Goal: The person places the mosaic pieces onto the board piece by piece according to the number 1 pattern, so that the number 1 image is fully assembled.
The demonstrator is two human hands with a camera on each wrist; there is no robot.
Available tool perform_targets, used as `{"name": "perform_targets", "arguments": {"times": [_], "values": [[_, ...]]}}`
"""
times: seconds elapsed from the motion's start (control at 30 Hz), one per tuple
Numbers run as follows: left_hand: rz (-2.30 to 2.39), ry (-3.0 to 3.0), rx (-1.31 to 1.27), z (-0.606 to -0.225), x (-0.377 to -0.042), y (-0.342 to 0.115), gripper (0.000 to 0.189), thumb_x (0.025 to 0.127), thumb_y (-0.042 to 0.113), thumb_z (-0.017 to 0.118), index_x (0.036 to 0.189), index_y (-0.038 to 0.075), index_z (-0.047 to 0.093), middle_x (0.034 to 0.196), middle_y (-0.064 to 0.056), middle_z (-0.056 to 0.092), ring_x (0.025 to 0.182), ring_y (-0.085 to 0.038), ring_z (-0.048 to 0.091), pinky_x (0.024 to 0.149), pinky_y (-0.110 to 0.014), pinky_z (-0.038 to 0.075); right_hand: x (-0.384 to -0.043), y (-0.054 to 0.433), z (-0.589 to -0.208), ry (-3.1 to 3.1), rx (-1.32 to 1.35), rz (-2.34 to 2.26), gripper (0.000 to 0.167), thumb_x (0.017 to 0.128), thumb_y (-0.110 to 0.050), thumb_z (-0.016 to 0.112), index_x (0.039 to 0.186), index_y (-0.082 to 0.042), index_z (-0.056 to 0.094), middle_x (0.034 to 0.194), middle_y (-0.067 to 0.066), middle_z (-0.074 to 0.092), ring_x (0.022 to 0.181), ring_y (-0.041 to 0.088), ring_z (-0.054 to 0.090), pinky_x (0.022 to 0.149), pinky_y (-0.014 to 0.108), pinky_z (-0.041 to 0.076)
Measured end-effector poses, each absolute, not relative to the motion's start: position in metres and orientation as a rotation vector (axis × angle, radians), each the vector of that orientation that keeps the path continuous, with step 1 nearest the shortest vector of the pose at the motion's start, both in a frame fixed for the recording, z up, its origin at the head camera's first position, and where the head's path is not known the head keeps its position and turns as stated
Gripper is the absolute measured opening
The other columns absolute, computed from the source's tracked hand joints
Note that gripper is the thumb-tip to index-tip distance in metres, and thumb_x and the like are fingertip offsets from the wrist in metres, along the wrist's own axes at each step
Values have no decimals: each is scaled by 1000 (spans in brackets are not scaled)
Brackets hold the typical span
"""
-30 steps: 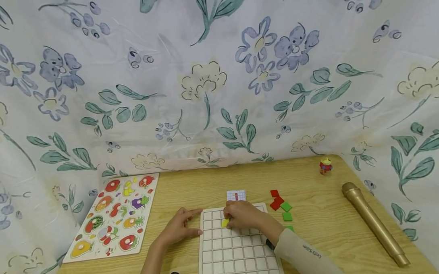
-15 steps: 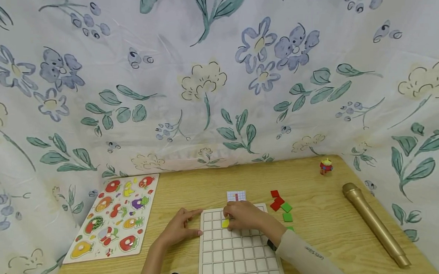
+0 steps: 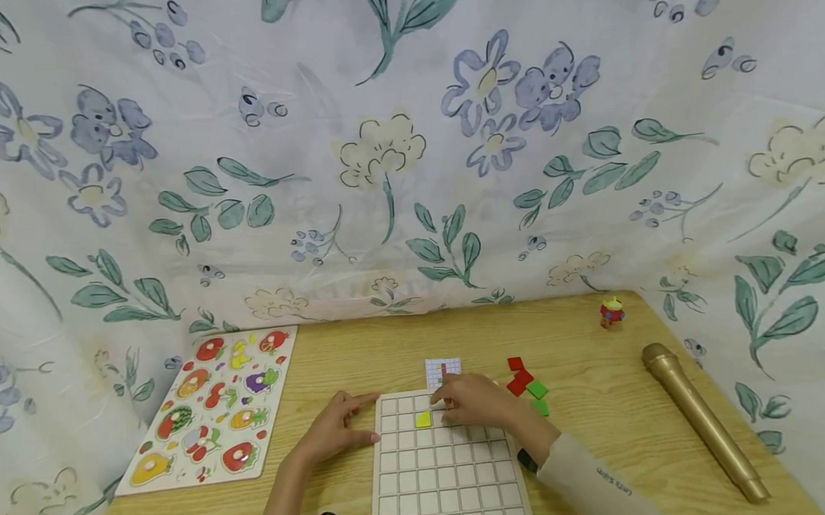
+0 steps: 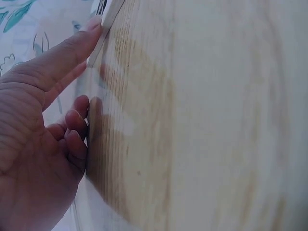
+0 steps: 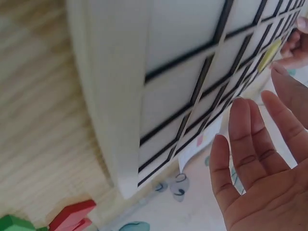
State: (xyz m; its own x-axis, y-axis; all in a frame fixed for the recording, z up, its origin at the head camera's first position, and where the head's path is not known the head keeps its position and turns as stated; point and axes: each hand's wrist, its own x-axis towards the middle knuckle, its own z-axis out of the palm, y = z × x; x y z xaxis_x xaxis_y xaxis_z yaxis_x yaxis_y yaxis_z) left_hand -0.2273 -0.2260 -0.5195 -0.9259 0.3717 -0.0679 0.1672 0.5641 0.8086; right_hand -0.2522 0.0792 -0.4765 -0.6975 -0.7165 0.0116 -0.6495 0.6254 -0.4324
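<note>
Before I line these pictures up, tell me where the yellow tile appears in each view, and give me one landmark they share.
Head: the yellow tile lies low in the picture, near the middle, on the grid board, just to the picture-left of the right hand.
Left wrist: not in it.
Right wrist: upper right, seen at a slant on the grid board.
Shared landmark: the left hand, which shows in all three views.

right hand (image 3: 475,401) shifted rightward, yellow tile (image 3: 423,419) uncovered
</note>
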Motion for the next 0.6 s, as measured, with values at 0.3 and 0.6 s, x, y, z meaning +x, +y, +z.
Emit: {"name": "perform_targets", "arguments": {"times": [0.3, 0.6], "values": [[1284, 2586, 445, -520, -227, -225, 68, 78, 26, 85, 140, 16, 59, 97, -10, 41, 77, -17, 34, 65, -26, 33, -247, 72, -481, 2706, -1249, -496, 33, 87, -22, 76, 119, -16, 74, 95, 0, 61, 72, 2, 48, 64, 19, 41], [1268, 2592, 450, -516, -228, -224, 68, 78, 26, 85, 140, 15, 59, 97, -11, 42, 77, -18, 34, 65, -26, 33, -250, 86, -482, 2765, -1168, -525, 36, 86, -23, 77, 119, -12, 73, 96, 0, 65, 79, 5, 58, 70, 24, 48]]}}
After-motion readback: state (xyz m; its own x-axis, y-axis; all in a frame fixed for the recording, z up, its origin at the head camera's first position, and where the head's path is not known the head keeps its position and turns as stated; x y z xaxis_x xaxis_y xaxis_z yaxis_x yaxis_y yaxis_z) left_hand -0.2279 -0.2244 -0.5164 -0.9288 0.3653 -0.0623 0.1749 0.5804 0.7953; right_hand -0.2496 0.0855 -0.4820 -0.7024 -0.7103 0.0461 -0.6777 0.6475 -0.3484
